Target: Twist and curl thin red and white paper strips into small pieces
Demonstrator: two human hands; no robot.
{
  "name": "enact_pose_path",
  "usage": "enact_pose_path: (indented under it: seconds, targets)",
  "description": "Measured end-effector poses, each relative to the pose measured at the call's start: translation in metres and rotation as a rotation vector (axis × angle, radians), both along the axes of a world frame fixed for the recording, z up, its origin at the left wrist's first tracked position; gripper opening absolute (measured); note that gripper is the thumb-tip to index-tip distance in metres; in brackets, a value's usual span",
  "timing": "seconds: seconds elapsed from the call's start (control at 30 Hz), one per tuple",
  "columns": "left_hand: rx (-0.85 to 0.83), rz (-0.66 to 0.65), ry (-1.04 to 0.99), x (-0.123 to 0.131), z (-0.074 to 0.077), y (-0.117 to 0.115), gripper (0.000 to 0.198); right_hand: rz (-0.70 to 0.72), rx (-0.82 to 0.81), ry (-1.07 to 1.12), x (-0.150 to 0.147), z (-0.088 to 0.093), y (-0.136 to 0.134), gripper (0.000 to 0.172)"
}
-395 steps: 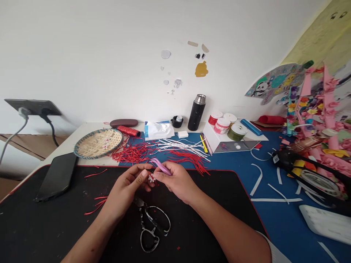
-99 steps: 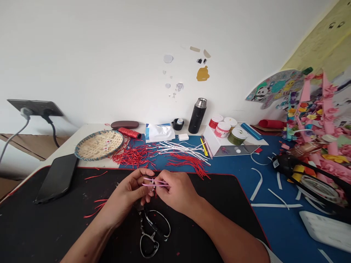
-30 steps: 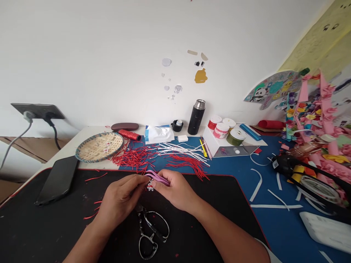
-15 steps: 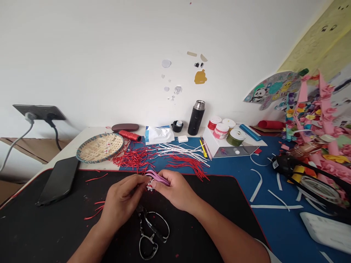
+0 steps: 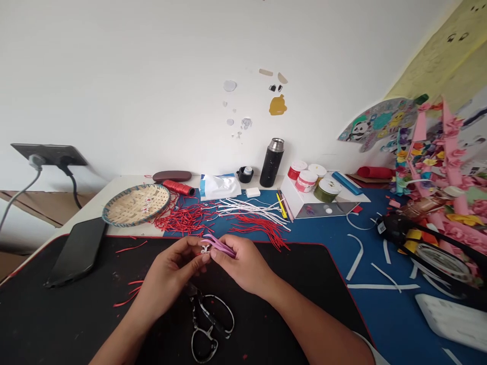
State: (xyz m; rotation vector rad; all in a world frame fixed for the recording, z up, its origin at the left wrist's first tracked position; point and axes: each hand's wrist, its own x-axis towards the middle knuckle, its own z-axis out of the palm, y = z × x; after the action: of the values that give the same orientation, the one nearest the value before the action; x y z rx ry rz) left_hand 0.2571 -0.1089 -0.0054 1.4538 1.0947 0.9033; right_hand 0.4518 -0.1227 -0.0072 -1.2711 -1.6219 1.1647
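The fragile white paper curl (image 5: 205, 248) has risen to the tips of the pink tweezers (image 5: 219, 246) clenched in the right hand (image 5: 246, 266); take it by its edge, though any grip by the left hand (image 5: 171, 274) is unclear.

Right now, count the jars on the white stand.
4: red jar back left, white jar back right, pink jar front left, green jar front right. Another could be hidden behind them.
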Motion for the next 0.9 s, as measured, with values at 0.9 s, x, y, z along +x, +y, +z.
enact_pose_path:
  seconds: [0.9]
  targets:
    - [-0.093,-0.039,-0.097,-0.0002,-0.0031,-0.0007,0.033,-0.032,-0.030,0.079,0.0020,-0.0015,0.0032,0.025]
